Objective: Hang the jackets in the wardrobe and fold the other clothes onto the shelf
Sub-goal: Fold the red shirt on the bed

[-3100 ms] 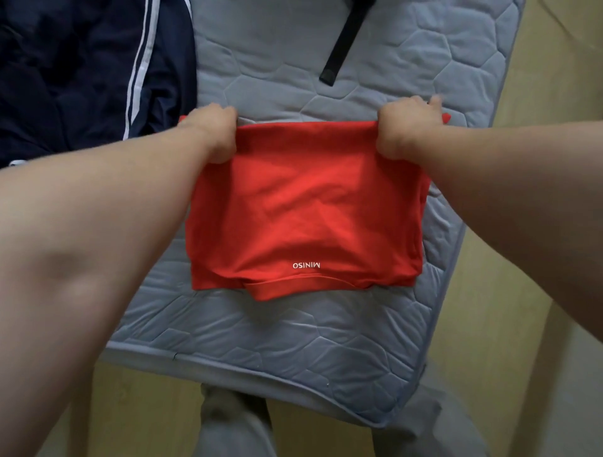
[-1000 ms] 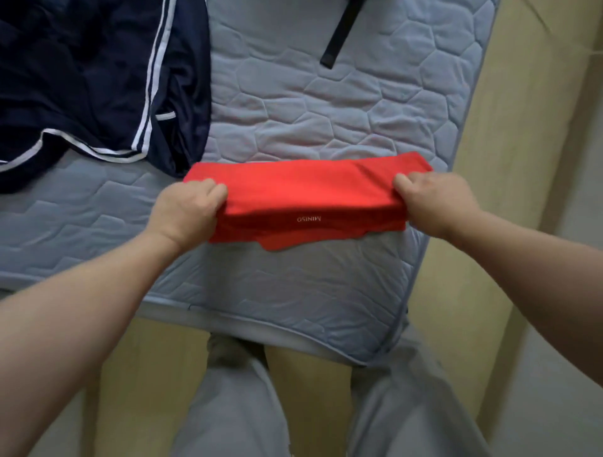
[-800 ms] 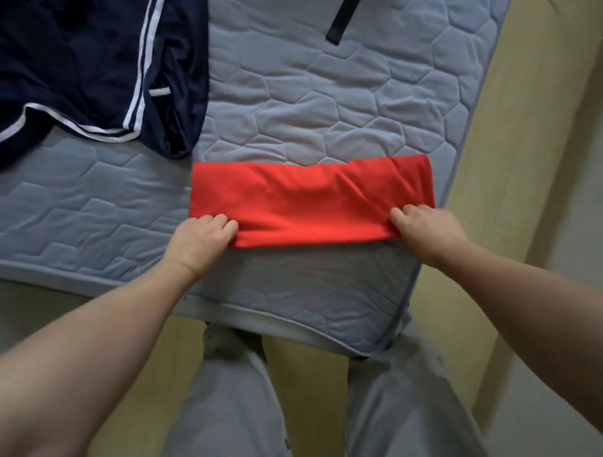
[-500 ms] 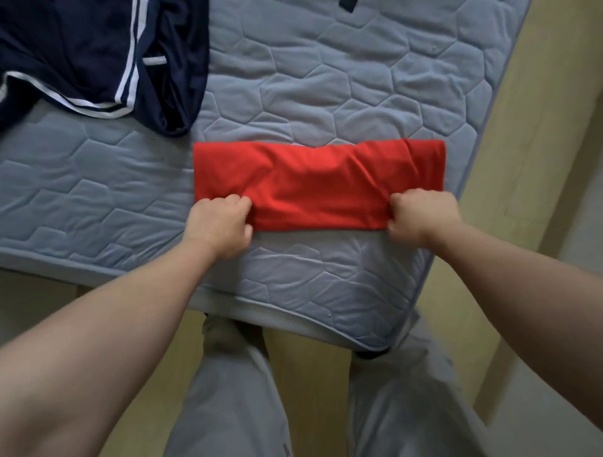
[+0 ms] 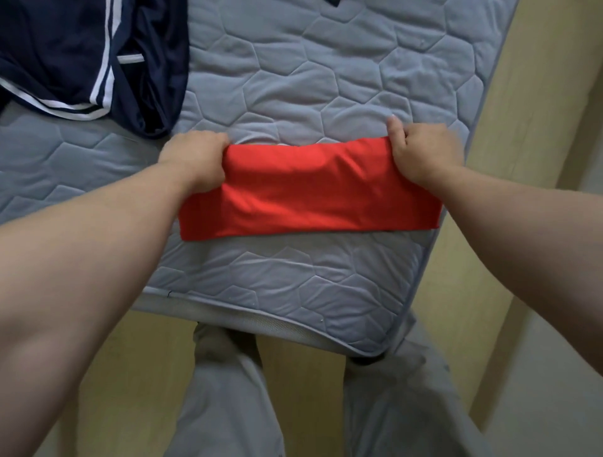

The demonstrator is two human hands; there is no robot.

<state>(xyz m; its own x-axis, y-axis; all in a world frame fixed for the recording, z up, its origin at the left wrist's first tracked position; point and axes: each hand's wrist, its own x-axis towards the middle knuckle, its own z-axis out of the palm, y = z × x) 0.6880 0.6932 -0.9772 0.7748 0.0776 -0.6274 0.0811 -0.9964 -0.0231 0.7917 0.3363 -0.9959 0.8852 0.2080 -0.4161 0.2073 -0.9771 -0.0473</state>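
A red garment (image 5: 310, 192), folded into a long narrow band, lies across the near corner of the grey quilted mattress (image 5: 287, 81). My left hand (image 5: 195, 159) grips its far left corner. My right hand (image 5: 424, 150) grips its far right corner, thumb raised. Both fists are closed on the cloth. A dark navy jacket (image 5: 81, 55) with white stripes lies crumpled at the upper left of the mattress, apart from both hands.
The mattress's near edge (image 5: 261, 316) runs just in front of my legs in grey trousers (image 5: 228, 391). A pale wooden bed frame (image 5: 522, 114) borders the mattress on the right. A black strap end (image 5: 332, 2) shows at the top edge.
The wide red garment was folded down into a narrow band. Both hands have since shifted from the band's near edge to its far corners and taken hold there.
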